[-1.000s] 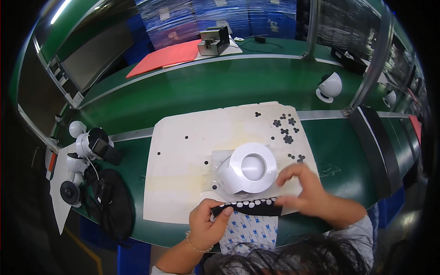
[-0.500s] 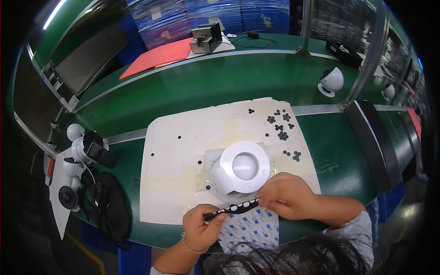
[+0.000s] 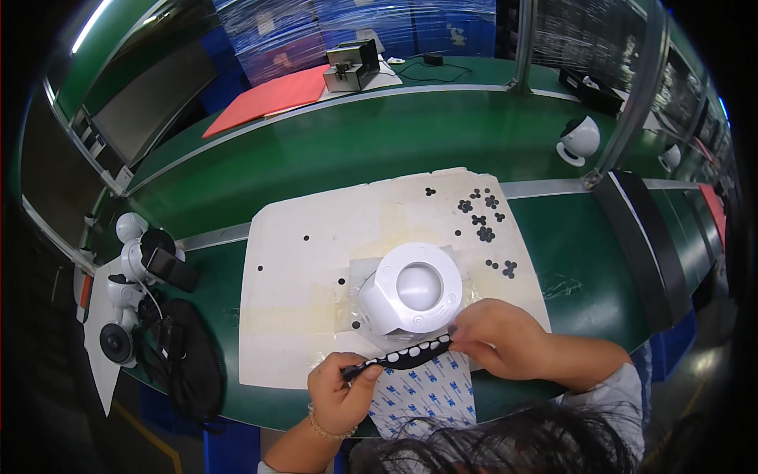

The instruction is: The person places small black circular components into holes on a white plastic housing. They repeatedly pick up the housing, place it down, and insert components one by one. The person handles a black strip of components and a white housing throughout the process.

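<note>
A curved black strip with a row of white round spots [image 3: 408,355] stretches between my hands near the front of the board. Thumb and fingers of my left hand [image 3: 339,395] grip its left end. My right hand [image 3: 499,338] pinches at the right end; whether a small pad sits in those fingertips I cannot make out. Just beyond the strip lies a white round plastic housing [image 3: 387,299] with a ring-shaped rim, on clear film. Below the strip is a white sheet with blue print [image 3: 426,399], partly hidden by hair at the lower edge.
A cream board [image 3: 292,316] covers the green bench. Clusters of small black discs [image 3: 485,234] lie at its right, single ones at left. White camera units [image 3: 130,292] and a black pouch [image 3: 197,359] stand left, a long black box [image 3: 643,249] right, another white camera [image 3: 580,141] behind.
The strip has turned slightly, showing its white spots more plainly. My left hand has shifted a little left. The right hand stays pinched at the strip's right end.
</note>
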`<state>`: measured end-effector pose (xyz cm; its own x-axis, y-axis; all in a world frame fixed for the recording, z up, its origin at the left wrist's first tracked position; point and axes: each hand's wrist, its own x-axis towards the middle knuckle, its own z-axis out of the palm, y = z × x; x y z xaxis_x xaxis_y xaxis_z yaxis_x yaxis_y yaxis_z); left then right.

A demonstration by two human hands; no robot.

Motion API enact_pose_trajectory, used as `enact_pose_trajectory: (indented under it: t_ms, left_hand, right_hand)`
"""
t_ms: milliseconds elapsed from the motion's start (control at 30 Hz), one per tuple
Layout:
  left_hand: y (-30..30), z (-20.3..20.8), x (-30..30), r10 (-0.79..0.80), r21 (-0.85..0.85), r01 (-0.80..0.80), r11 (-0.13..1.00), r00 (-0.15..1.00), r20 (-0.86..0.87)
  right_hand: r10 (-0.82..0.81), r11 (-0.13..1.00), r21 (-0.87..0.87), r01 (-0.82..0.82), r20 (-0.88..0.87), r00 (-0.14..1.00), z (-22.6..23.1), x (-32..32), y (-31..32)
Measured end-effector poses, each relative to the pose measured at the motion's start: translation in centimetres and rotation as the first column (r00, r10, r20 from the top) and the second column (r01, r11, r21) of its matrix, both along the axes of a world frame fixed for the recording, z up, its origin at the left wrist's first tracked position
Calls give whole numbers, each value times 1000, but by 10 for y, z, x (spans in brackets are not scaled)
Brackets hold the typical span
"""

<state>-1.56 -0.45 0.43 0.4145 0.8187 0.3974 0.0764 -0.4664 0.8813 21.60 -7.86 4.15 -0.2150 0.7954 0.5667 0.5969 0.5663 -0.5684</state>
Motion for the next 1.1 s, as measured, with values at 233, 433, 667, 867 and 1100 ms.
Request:
enact_pose_trajectory:
  t_ms: [233, 433, 667, 867, 1100]
  left_hand:
    - [-1, -3, -1, 39, -65, -33, 997, 995, 95]
    - [-1, -4, 0, 22, 5, -23, 1000, 993, 120]
    - [1, -5, 1, -14, 51, 8, 999, 994, 112]
    - [5, -7, 0, -38, 198, 21, 980, 996, 84]
    - [17, 1, 13, -100, 448, 180, 876, 976, -196]
  right_hand:
    - [106, 992, 92, -84, -275, 956, 1, 7, 0]
    - [44, 996, -65, -60, -222, 974, 0, 5, 0]
    - [7, 994, 111, 4, -103, 995, 0, 0, 0]
    - [152, 987, 29, -155, 84, 985, 21, 3, -7]
    - [90, 969, -144, -199, -545, 834, 33, 15, 8]
